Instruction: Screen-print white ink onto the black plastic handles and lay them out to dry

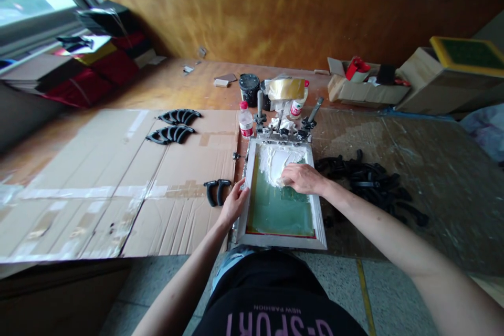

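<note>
In front of me lies a screen printing frame (321, 231) with a pale metal border and green mesh. White ink (271, 160) is smeared thickly over the far part of the mesh. My left hand (236, 199) grips the left side of the frame, its fingers at the outer edge. Closed and pressed down at the near edge of the ink, my right hand (301, 178) holds a small squeegee (282, 181), mostly hidden by the fingers. A metal hinge clamp (283, 137) with upright screws holds the frame's far end.
Two black curved handles (217, 189) lie on cardboard (177, 163) to the left, with two rows of similar handles (173, 134) farther back. A heap of black handles (370, 184) is at right. Behind stand a bottle (245, 121), a black tub (249, 89) and an open carton (362, 92).
</note>
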A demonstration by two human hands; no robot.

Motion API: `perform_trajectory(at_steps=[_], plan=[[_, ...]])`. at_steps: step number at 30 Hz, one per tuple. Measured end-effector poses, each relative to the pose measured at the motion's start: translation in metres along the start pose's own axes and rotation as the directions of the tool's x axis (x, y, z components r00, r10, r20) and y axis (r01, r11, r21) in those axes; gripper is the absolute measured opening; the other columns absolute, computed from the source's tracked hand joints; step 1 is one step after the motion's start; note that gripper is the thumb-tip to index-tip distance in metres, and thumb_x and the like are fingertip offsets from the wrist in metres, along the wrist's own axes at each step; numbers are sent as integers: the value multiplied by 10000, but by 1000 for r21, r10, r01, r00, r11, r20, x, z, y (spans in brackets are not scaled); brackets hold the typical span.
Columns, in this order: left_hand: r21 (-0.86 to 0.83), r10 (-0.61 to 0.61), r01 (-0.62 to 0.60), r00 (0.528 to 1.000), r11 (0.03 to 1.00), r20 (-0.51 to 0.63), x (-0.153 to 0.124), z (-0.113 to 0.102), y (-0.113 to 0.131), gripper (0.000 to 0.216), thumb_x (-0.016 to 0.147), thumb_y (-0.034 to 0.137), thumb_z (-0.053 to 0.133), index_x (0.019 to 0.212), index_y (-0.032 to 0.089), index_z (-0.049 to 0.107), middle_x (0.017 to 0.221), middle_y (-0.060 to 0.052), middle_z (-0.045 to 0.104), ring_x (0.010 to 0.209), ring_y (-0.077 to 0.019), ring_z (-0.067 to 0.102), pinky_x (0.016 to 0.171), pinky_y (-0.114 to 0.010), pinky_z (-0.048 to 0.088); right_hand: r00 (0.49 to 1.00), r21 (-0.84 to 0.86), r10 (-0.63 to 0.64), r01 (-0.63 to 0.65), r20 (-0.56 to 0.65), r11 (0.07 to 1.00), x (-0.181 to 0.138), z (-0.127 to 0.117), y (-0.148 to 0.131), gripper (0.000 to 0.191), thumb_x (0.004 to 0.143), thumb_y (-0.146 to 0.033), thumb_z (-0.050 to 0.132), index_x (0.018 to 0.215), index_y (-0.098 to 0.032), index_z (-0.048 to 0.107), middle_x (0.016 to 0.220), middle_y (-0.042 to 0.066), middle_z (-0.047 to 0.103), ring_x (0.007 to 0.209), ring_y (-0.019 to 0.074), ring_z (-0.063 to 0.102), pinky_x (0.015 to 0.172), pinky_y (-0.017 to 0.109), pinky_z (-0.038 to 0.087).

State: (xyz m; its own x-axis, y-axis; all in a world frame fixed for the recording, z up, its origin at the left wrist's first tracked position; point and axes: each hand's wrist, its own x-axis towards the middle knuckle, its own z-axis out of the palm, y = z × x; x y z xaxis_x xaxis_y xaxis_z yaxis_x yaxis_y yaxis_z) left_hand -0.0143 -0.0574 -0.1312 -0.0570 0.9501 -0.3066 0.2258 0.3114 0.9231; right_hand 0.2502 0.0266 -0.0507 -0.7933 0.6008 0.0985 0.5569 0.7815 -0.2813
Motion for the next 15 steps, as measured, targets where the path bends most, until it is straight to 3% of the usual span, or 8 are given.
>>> perform_trajectory(at_steps=[4,9,11,15], plan=[[-16,-7,7,1000,1000,2,-1,-1,3,657,838,563,543,1383,201,486,982,-67,716,843,-207,663,715,-295,495,980,-60,118,-129,-163,990,3,11,-3,146,813,-63,549,821,-178,640,837,63,634,886,216,553,754,307,432],[-47,-22,23,1000,999,7,-3,-2,8,687,823,562,554,1397,196,467,897,-52,705,722,-180,647,618,-271,478,977,-25,58,-65,-203,998,-4,23,-8,111,851,-122,583,907,-179,660,873,64,651,913,215,567,809,310,452],[-49,-24,25,1000,999,19,-4,-5,15,701,815,560,568,1406,200,460,871,-45,699,719,-179,641,608,-264,470,958,21,148,-148,-247,989,8,15,1,119,856,-210,636,971,-201,665,888,48,661,872,201,585,784,299,460],[-93,-9,14,999,996,51,-15,-17,47,686,813,588,571,1382,212,497,815,-17,680,643,-143,590,534,-224,410,844,56,408,-415,-349,908,41,-17,40,476,834,-331,691,1291,-280,569,946,40,684,839,209,615,757,315,473]])
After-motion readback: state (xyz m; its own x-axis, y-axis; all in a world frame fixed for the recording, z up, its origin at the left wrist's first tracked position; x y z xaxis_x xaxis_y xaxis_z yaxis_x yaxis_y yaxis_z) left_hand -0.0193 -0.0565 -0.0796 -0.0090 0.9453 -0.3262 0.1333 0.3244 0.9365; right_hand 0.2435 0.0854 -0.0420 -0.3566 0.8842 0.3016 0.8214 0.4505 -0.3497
